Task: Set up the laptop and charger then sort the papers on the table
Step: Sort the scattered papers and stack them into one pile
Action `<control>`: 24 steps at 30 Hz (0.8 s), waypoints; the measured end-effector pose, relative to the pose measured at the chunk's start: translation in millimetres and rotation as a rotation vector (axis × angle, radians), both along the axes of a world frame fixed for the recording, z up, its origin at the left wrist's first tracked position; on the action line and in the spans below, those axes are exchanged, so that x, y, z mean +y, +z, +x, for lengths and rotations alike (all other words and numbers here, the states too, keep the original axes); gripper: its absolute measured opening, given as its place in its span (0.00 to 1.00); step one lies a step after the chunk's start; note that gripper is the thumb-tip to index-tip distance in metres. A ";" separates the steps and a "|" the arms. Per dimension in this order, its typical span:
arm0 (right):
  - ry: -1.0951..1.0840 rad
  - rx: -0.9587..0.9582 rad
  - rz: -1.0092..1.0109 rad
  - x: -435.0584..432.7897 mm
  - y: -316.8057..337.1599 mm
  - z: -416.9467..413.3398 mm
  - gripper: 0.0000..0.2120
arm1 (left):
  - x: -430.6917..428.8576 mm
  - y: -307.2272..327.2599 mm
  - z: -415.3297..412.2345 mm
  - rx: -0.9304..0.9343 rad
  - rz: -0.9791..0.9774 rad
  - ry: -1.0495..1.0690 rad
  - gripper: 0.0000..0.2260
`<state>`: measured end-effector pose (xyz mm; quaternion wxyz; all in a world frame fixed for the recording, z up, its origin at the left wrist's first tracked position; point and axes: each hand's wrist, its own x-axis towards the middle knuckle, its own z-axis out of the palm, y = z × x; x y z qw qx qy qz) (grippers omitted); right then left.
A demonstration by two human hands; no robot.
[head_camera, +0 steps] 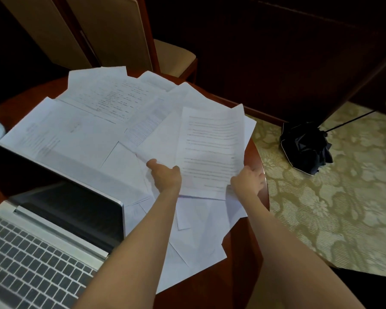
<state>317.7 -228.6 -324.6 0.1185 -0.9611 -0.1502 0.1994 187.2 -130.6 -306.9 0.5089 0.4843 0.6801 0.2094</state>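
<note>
A silver laptop stands opened at the lower left of the round wooden table, its screen dark. Several white printed papers lie spread and overlapping over the tabletop. My left hand grips the near left edge of a sheet of printed text, thumb out to the left. My right hand holds the same sheet's near right corner, fingers spread past the table's edge. The sheet is lifted slightly above the other papers. No charger is in view.
A wooden chair with a beige cushion stands behind the table. A folded black umbrella lies on the patterned carpet to the right. Dark wooden furniture fills the background.
</note>
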 end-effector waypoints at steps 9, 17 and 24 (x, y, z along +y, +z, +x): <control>-0.285 0.404 0.395 -14.2 9.7 -1.0 0.10 | -26.1 6.1 -20.2 -0.126 0.063 0.133 0.27; -0.637 0.514 0.575 -28.4 32.6 -29.9 0.12 | -41.7 8.3 -38.6 -0.233 -0.061 0.189 0.21; -0.655 0.436 0.636 -32.5 66.8 -53.0 0.20 | -46.4 -1.5 -58.0 -0.207 -0.188 0.074 0.20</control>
